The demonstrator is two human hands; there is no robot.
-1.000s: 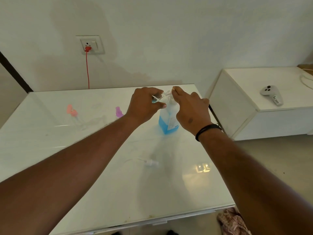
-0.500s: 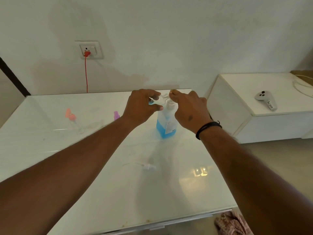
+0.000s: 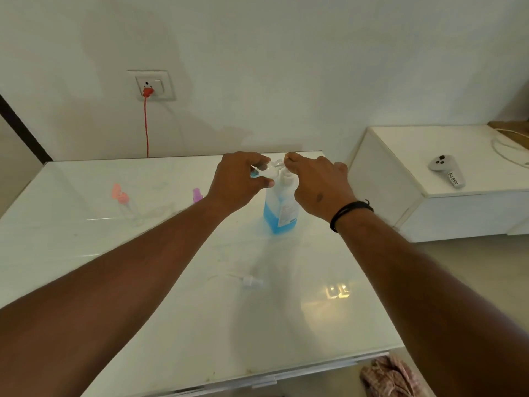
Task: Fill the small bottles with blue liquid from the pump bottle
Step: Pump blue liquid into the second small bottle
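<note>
The pump bottle (image 3: pixel 279 214) stands on the white glass table (image 3: pixel 143 296), clear with blue liquid in its lower part and a white label. My left hand (image 3: pixel 239 179) holds a small clear bottle (image 3: pixel 264 171) tilted at the pump's nozzle; a bit of blue shows in it. My right hand (image 3: pixel 317 186) rests on the pump head, fingers curled over it. A small bottle with a pink cap (image 3: pixel 118 196) and one with a purple cap (image 3: pixel 197 195) sit at the left. A loose clear spray cap with its tube (image 3: pixel 249 282) lies in front of the pump bottle.
A wall socket with a red plug and cord (image 3: pixel 146 110) is behind the table. A white low cabinet (image 3: pixel 400 196) at the right carries a white controller (image 3: pixel 446 170) and a cable. A checked cloth (image 3: pixel 389 376) lies on the floor near the table's front right corner.
The view has tilted and shifted, so hands and bottle sit slightly lower and further left in frame. Both hands keep their hold at the pump head; nothing on the table moved.
</note>
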